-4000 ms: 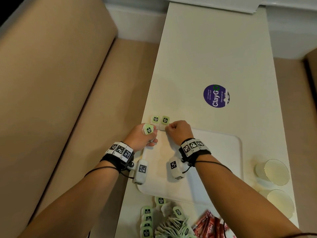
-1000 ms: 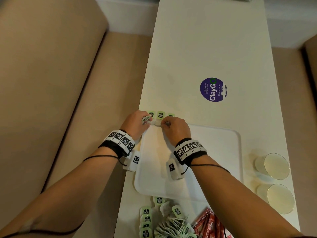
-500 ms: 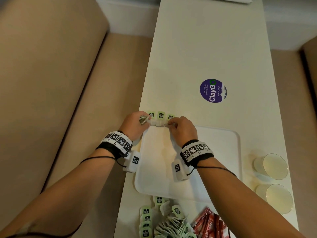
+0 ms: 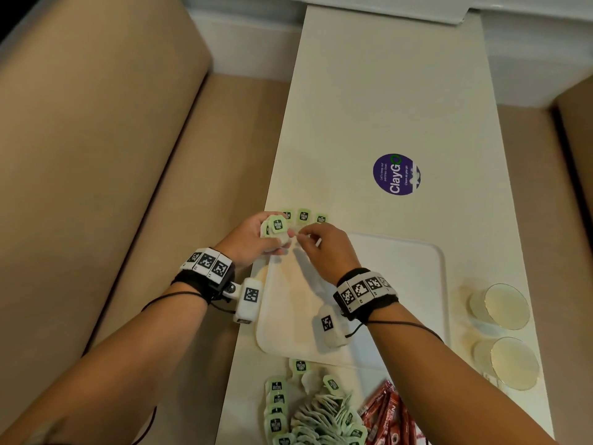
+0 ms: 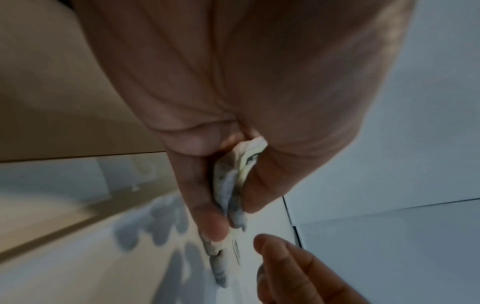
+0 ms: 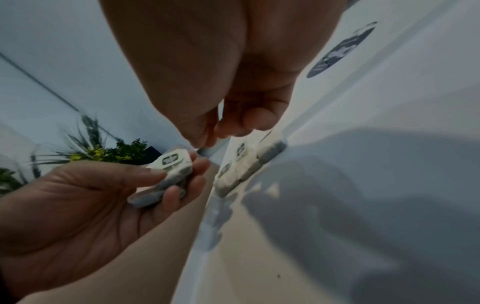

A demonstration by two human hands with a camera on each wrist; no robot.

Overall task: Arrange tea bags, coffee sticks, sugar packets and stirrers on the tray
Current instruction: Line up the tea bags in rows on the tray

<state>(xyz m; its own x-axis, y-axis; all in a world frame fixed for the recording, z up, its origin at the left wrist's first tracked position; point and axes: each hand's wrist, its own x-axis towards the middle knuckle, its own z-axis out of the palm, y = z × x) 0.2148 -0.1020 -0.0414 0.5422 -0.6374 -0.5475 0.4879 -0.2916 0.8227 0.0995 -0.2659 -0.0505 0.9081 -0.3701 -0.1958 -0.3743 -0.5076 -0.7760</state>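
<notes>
With three tea bags point(image 4: 303, 216) now lined along the tray point(image 4: 401, 284) at 12 o'clock, the right hand point(image 4: 324, 248) had drawn back, its grip narrow and empty, toward the small stack point(image 4: 276, 228) pinched in the left hand point(image 4: 253, 239).

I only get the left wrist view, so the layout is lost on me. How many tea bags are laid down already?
Observer: Three tea bags sit in a row along the tray's far edge.
Operator: What's left to place?
Observer: A tea bag pile and red coffee sticks wait just short of the tray's near edge.
Operator: Anything off to the right?
Observer: Two glasses stand beside the tray.
</notes>
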